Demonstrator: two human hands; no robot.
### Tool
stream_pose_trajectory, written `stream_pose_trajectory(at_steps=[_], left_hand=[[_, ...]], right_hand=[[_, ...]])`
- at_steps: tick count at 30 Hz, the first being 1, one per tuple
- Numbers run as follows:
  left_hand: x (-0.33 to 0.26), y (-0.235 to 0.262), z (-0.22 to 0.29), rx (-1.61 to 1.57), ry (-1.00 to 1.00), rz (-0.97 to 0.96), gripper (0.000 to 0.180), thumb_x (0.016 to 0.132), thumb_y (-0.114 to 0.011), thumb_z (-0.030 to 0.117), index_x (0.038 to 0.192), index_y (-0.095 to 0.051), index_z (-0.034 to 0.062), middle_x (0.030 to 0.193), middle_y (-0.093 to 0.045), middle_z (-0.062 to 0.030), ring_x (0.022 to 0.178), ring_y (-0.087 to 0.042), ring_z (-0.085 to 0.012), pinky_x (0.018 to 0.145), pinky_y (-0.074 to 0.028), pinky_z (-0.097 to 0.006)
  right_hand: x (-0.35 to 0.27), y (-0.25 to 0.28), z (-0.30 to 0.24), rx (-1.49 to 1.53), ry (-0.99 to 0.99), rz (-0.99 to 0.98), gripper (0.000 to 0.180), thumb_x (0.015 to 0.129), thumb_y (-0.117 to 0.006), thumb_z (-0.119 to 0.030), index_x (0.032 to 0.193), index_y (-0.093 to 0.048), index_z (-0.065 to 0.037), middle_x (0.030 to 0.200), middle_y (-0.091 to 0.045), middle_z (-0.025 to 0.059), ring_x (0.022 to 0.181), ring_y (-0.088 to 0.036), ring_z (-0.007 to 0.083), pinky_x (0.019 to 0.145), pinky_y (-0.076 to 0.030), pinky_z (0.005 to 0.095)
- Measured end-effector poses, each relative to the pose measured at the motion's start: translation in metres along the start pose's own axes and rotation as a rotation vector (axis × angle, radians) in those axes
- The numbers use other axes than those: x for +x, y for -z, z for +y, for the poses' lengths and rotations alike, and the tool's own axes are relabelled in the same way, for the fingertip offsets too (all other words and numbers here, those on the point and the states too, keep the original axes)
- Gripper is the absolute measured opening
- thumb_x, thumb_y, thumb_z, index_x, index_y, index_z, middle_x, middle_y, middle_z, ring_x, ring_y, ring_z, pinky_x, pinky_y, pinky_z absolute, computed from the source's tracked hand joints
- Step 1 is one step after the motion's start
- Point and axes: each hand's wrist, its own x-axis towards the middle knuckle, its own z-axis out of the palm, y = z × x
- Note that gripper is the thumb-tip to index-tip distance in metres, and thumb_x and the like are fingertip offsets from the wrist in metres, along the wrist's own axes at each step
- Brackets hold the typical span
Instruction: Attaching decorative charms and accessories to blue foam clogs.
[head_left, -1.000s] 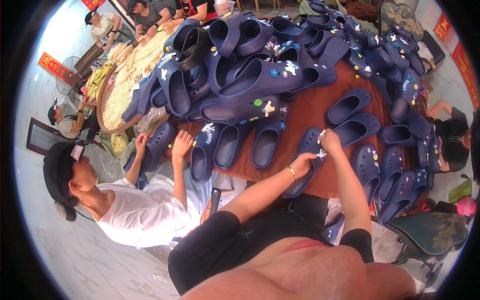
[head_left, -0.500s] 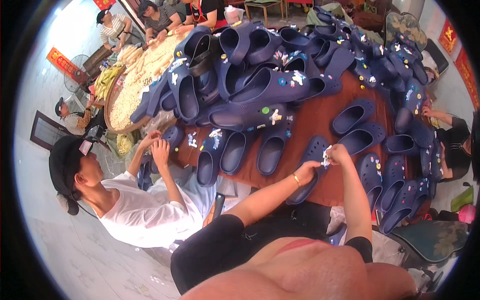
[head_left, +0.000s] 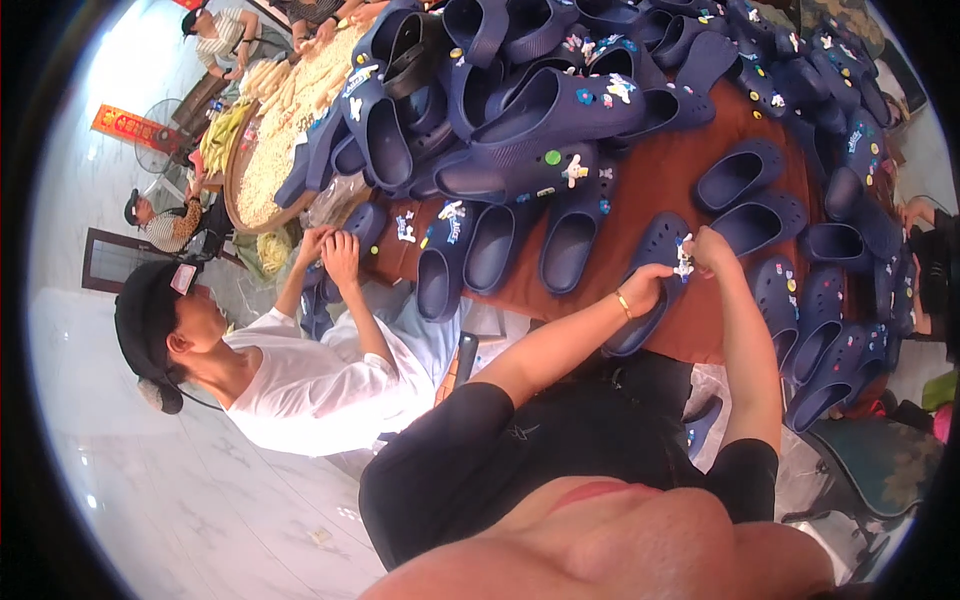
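Observation:
A small white shoe charm [head_left: 684,258] with blue bits is pinched between my two hands. My left hand [head_left: 643,288], with a gold band at the wrist, is closed on its lower left side. My right hand [head_left: 711,250] closes on it from the right, and those fingertips are partly hidden. Directly beneath lies a navy clog [head_left: 640,322], its holed toe pointing away from me; whether the charm touches it I cannot tell. Just beyond my right hand are two plain navy clogs, one [head_left: 738,176] behind the other [head_left: 757,224].
Navy clogs with charms heap across the far side of the brown-covered table [head_left: 640,188]. More clogs [head_left: 775,298] stand at the right. A co-worker in white [head_left: 310,385] sits at my left, hands at a clog [head_left: 366,228]. A round basket [head_left: 240,180] of pale pieces stands beyond.
The view has shifted, so the table and clogs sit higher and more to the right. Both my hands still hold the charm over the same clog.

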Motion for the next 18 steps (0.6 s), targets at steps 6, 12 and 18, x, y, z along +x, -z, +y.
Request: stream_pose_trajectory(at_steps=[6,12,18], left_hand=[[0.002,-0.001,0.002,-0.004,0.050,0.028,0.035,0.075,-0.055,0.012,0.108,-0.053,0.0010,0.107,-0.057,-0.0074,0.100,-0.052,-0.0210,0.095,-0.035,-0.035],[-0.002,-0.012,0.004,0.087,0.064,0.124,0.016,0.072,-0.053,0.010,0.086,-0.059,0.0060,0.088,-0.060,-0.0037,0.082,-0.055,-0.0171,0.078,-0.041,-0.032],[-0.013,-0.004,0.023,0.242,0.262,0.193,0.015,0.068,-0.051,0.010,0.081,-0.058,0.0085,0.077,-0.060,-0.0024,0.069,-0.053,-0.0158,0.066,-0.041,-0.029]], right_hand=[[0.001,-0.017,0.003,0.059,-0.070,0.291,0.027,0.081,-0.058,-0.019,0.084,-0.057,0.008,0.064,-0.060,0.0190,0.051,-0.061,0.0251,0.045,-0.047,0.0363],[-0.004,-0.031,0.020,-0.060,0.077,0.465,0.028,0.077,-0.059,-0.021,0.094,-0.056,0.001,0.086,-0.063,0.0201,0.081,-0.062,0.0335,0.068,-0.048,0.0414],[-0.036,-0.039,-0.001,-0.055,-0.026,0.474,0.027,0.074,-0.059,-0.019,0.092,-0.056,0.001,0.091,-0.062,0.0219,0.090,-0.059,0.0355,0.077,-0.046,0.0425]])
